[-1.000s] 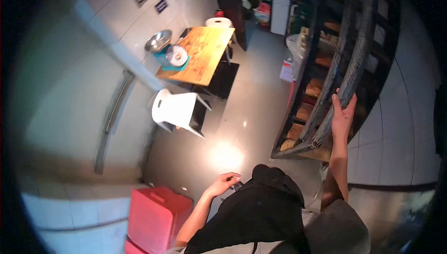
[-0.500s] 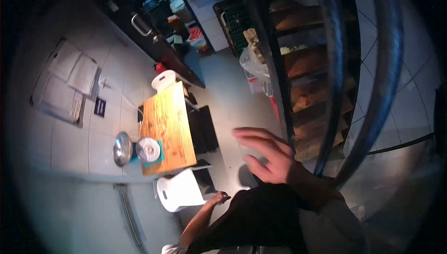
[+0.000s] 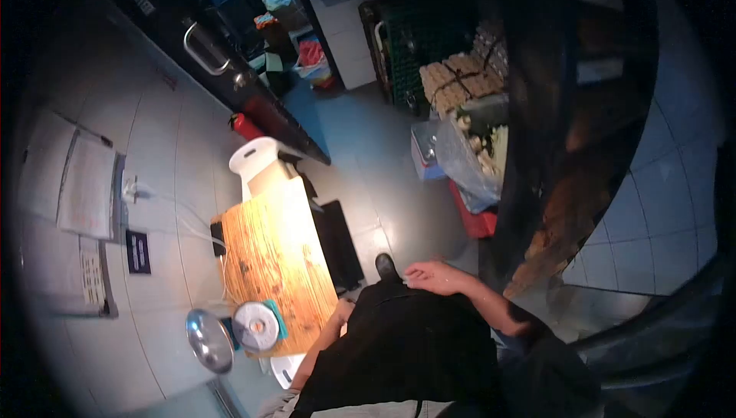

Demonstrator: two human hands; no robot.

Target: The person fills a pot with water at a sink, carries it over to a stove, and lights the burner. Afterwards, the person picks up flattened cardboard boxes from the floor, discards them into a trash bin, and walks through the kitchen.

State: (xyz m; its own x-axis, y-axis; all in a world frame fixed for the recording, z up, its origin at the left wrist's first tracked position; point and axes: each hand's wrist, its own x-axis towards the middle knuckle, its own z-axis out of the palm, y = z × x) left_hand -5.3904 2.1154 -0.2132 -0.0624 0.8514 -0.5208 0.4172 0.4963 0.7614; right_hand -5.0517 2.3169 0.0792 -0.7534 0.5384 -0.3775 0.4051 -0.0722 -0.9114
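Note:
My right hand [image 3: 434,277] hangs in front of the black apron [image 3: 414,341], fingers loosely bent and pointing left, with nothing seen in them. Beyond it a dark shoe [image 3: 386,266] shows on the floor. Low by the near right corner of the wooden table [image 3: 280,257] is my left hand [image 3: 343,312]; its fingers are mostly hidden against the apron, and whether it touches the table is unclear. On the table's near end sits a scale-like device with a round plate [image 3: 256,327], beside a shiny metal bowl [image 3: 209,340].
A white chair [image 3: 257,159] stands at the table's far end, near a fire extinguisher [image 3: 245,126] and an open dark door [image 3: 207,65]. To the right are a plastic bag of vegetables [image 3: 471,157], egg trays [image 3: 456,80], a red container [image 3: 474,215] and a staircase [image 3: 571,188].
The view has moved forward past the stair railing, bringing the bagged vegetables and egg trays closer. My right hand has dropped from its raised, spread position to the apron.

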